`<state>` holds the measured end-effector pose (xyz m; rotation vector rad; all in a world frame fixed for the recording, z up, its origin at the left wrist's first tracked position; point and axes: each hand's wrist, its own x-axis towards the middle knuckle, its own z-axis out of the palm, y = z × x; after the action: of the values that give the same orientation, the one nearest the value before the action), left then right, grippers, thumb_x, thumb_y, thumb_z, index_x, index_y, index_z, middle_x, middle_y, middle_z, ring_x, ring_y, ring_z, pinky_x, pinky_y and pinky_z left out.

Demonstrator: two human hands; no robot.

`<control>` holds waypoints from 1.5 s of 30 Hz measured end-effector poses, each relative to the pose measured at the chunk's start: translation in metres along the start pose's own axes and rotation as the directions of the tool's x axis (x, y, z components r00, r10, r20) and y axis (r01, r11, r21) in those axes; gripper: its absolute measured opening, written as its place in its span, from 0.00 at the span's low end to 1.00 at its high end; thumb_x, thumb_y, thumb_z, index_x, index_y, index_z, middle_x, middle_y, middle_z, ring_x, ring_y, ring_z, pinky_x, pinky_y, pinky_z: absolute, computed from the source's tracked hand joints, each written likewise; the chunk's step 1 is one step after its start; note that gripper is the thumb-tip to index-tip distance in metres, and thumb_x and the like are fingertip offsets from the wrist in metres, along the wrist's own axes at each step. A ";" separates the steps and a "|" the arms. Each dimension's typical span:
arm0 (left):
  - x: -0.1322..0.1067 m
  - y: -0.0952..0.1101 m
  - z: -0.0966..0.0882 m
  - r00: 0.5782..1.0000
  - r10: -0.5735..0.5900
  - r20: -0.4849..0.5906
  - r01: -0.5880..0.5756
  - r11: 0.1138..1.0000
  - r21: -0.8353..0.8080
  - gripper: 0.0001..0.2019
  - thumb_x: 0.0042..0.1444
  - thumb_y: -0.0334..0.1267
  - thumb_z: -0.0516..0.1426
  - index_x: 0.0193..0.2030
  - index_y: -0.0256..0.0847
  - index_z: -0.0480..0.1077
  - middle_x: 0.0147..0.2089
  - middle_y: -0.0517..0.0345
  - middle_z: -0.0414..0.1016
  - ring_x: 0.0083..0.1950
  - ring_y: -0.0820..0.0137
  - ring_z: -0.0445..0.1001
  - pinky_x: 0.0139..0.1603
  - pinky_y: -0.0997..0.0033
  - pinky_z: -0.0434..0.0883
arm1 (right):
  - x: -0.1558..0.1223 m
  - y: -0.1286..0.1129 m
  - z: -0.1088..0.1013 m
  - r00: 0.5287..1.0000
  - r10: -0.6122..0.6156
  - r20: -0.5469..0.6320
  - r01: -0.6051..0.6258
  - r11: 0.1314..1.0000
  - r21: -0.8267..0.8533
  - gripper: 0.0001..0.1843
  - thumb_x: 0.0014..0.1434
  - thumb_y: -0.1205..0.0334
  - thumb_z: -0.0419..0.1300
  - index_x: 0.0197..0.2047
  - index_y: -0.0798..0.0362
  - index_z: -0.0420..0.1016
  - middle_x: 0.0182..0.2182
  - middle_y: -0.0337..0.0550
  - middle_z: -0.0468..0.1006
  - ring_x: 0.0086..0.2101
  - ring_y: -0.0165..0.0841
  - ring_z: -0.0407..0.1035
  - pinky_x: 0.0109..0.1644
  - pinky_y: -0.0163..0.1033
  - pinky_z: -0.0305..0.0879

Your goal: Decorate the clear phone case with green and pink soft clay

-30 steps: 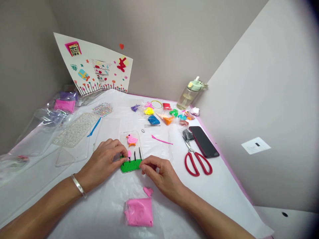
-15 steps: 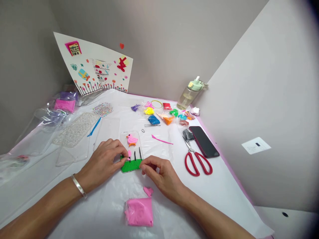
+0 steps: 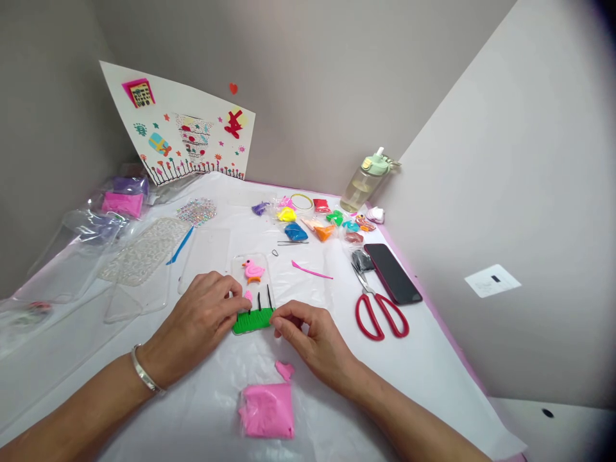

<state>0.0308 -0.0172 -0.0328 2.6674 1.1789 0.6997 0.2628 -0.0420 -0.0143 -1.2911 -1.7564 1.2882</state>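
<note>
A clear phone case (image 3: 253,292) lies on the white table cover, decorated with a pink clay bird (image 3: 253,271), black stems and a green clay grass strip (image 3: 253,320). My left hand (image 3: 202,317) rests on the case's left edge, fingers curled, fingertips by a small pink clay bit on a stem. My right hand (image 3: 312,340) sits at the strip's right end with thumb and forefinger pinched together; whether they hold anything is hidden. A pink clay slab (image 3: 267,409) and a small pink scrap (image 3: 285,369) lie just in front of my hands.
Red scissors (image 3: 380,314) and a dark phone (image 3: 392,273) lie to the right. Bags of coloured clay (image 3: 308,224) and a green-capped bottle (image 3: 366,179) stand behind. Clear cases (image 3: 144,256), a blue tool (image 3: 180,245), rhinestones and a decorated card (image 3: 183,131) fill the left.
My left hand's fingertips have shifted slightly on the case's left edge by the pink bit. My right hand has stayed put.
</note>
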 end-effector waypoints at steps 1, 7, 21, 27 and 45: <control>0.000 0.001 0.000 1.000 0.019 -0.005 -0.018 1.000 0.023 0.14 0.65 0.27 0.50 0.41 0.44 0.75 0.41 0.54 0.73 0.42 0.61 0.65 0.43 0.59 0.61 | 0.000 0.000 0.000 1.000 -0.001 -0.002 0.001 1.000 0.000 0.10 0.65 0.61 0.58 0.34 0.52 0.77 0.27 0.38 0.75 0.30 0.30 0.66 0.32 0.33 0.59; -0.002 0.003 -0.001 0.997 0.074 -0.016 -0.072 0.990 0.120 0.15 0.67 0.26 0.48 0.40 0.43 0.74 0.40 0.53 0.74 0.42 0.61 0.66 0.46 0.58 0.63 | -0.001 -0.002 0.001 1.000 -0.011 -0.001 0.011 1.000 -0.007 0.09 0.65 0.62 0.58 0.34 0.52 0.77 0.27 0.37 0.75 0.29 0.30 0.66 0.32 0.33 0.59; -0.003 -0.003 -0.002 0.991 0.136 -0.017 -0.133 0.984 0.119 0.16 0.66 0.24 0.49 0.45 0.45 0.75 0.41 0.54 0.74 0.43 0.61 0.67 0.47 0.56 0.63 | 0.000 -0.002 -0.007 0.995 -0.082 -0.052 0.073 0.985 -0.156 0.11 0.68 0.61 0.56 0.35 0.52 0.76 0.27 0.37 0.77 0.29 0.30 0.69 0.33 0.33 0.64; -0.003 -0.006 -0.005 0.999 0.026 -0.035 -0.024 0.999 0.040 0.11 0.67 0.28 0.51 0.44 0.44 0.74 0.42 0.53 0.74 0.44 0.59 0.67 0.47 0.57 0.63 | 0.007 0.012 -0.023 0.958 -0.215 -0.192 0.115 0.896 -0.429 0.10 0.69 0.61 0.53 0.41 0.50 0.77 0.36 0.44 0.78 0.37 0.35 0.71 0.41 0.38 0.67; -0.006 -0.010 0.001 0.997 -0.035 -0.074 0.026 0.992 -0.127 0.15 0.66 0.23 0.48 0.46 0.44 0.72 0.43 0.55 0.72 0.46 0.61 0.66 0.47 0.56 0.63 | 0.032 0.050 -0.060 0.908 -0.197 -0.369 -0.135 0.697 -0.704 0.10 0.65 0.64 0.53 0.37 0.53 0.75 0.39 0.50 0.78 0.41 0.44 0.69 0.45 0.46 0.62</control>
<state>0.0211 -0.0143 -0.0393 2.5350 1.1500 0.8475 0.3213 0.0113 -0.0423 -1.7744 -1.9979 0.1887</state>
